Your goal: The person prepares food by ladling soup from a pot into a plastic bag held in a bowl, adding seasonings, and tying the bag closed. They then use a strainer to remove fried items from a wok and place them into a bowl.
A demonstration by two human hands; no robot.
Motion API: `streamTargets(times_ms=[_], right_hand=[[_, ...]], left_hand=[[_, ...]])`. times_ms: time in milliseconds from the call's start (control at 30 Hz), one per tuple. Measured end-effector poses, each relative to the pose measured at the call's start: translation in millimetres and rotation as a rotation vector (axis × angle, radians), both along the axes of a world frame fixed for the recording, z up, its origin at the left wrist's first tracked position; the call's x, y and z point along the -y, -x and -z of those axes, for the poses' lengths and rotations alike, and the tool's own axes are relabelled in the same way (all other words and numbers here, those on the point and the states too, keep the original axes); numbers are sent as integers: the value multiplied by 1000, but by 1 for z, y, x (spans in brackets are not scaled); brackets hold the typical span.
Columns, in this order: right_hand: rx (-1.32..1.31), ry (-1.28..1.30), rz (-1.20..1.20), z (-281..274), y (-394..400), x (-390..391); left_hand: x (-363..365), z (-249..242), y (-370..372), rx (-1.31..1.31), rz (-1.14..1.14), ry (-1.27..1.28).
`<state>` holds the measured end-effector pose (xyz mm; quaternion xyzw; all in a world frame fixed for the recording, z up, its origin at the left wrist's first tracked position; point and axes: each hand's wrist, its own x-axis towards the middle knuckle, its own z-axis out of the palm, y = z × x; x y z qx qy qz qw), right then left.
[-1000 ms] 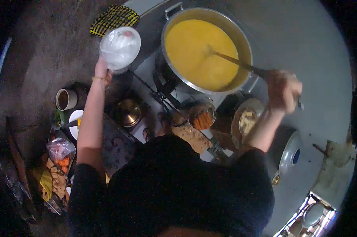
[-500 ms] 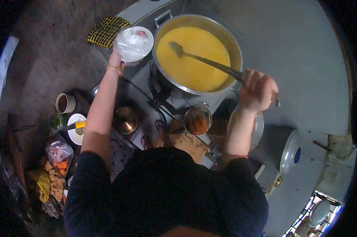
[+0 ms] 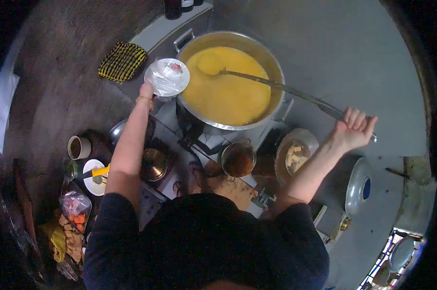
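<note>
A large metal pot [image 3: 218, 126] holds yellow soup [image 3: 228, 99]. My right hand [image 3: 356, 129] is closed around the upper end of a long-handled ladle [image 3: 291, 90]. The ladle's head lies in the soup near the pot's far left side, brimming with yellow liquid. At the pot's left rim, my left hand [image 3: 148, 91] grips the edge of a white bowl [image 3: 179, 83] covered in clear plastic, with a reddish mark inside. Its fingers are partly hidden by the bowl.
A yellow-and-black woven pad [image 3: 123, 61] lies to the left. Below the pot stand a strainer [image 3: 238, 158], a basin with pale pieces [image 3: 300, 153] and a brass-coloured pot [image 3: 153, 165]. A large lid [image 3: 358, 187] leans right. Orange chunks [image 3: 78, 221] sit lower left.
My right hand has moved right and down, and the ladle's head has gone from above the soup into it and filled. The camera view has shifted; my left hand still holds the bowl beside the pot.
</note>
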<state>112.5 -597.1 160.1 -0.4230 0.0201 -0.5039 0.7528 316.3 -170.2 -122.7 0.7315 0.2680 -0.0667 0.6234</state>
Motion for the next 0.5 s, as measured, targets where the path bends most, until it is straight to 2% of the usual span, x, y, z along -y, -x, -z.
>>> streamTargets(times_ms=[33,133,167,200,267,433,500], right_hand=[[51,0,-24,-7,6,10],[128,34,-37,-36,23,17],[150,69,-27,-45,28,16],[152,71,-28,-50,33,21],[280,137,-283,-61,42,31],[359,335,-388,-71,56,15],[453,442,-525,-70,64,8]], left_hand=[[4,9,-8,-8,-1,-12],[43,-20,0,-17,48,95],[49,-12,-7,22,101,-11],[58,-18,-7,24,100,-9],[80,-28,-8,-39,-5,155],[108,-32,-19,-31,55,218],[115,-38,-18,-15,16,235]])
